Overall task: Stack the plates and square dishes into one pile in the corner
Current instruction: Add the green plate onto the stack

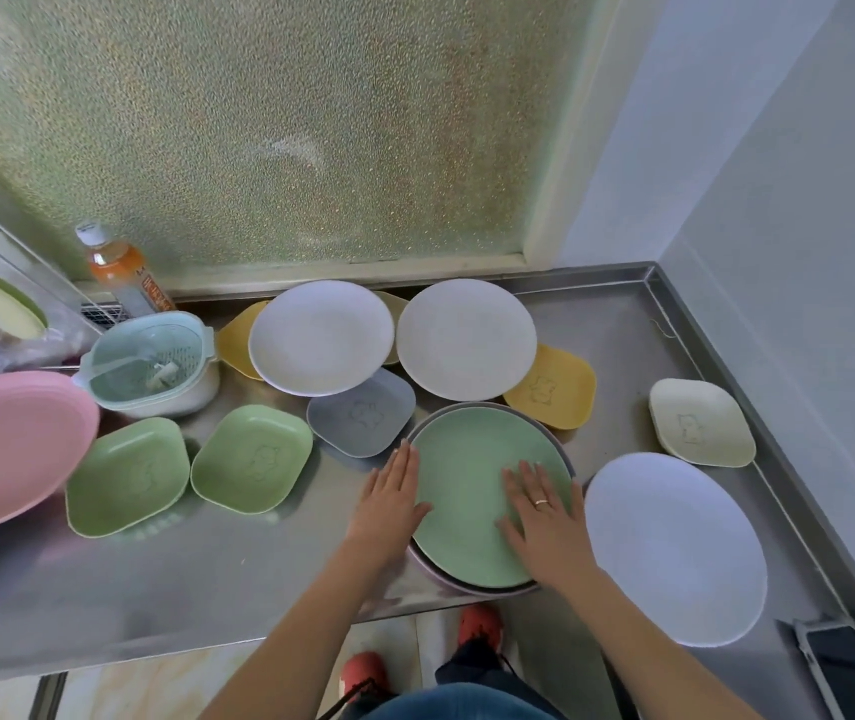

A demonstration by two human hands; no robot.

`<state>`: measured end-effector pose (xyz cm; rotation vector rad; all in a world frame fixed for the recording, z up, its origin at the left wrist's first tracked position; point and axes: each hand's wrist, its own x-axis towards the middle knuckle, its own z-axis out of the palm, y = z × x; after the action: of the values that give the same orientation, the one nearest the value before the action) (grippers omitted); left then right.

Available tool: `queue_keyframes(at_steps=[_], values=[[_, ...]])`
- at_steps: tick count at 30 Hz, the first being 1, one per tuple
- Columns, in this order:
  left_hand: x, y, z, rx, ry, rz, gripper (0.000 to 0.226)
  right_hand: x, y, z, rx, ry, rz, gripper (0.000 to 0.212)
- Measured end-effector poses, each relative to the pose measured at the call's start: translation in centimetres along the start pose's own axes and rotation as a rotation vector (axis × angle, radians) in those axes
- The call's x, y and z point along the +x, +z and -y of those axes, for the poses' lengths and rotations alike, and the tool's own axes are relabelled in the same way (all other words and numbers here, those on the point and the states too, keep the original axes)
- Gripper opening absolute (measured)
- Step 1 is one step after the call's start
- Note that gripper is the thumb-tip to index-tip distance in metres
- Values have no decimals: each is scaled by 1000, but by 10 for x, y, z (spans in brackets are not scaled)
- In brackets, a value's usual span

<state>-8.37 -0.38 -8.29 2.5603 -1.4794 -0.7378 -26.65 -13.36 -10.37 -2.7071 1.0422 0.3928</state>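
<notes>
Both hands rest on a short stack topped by a green round plate (472,491) near the front edge of the steel counter (259,563): the left hand (389,504) lies flat along its left rim with straight fingers, and the right hand (545,517) presses open-palmed on its right side, gripping nothing, probably to square the plates up. The far-right corner is bare, with a cream square dish (701,423) nearest it, while white plates (467,337) and green square dishes (251,457) lie scattered, unstacked.

Pink plate (4,449) cut by left edge; phone (851,667) by right edge
</notes>
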Motion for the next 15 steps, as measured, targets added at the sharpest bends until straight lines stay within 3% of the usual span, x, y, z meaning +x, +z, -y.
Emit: queue_keyframes(at_steps=[4,8,11,15], values=[[2,17,4,28,-42,28,62,-1,3,-2,-22,33,-18,65],[4,25,5,1,-42,-41,83,3,6,-5,-24,7,-71,64],[3,26,1,-55,-71,-78,63,7,-1,-8,-49,-12,-59,61],[3,22,-11,-184,-124,-155,74,21,-9,-14,-33,-55,-132,47]])
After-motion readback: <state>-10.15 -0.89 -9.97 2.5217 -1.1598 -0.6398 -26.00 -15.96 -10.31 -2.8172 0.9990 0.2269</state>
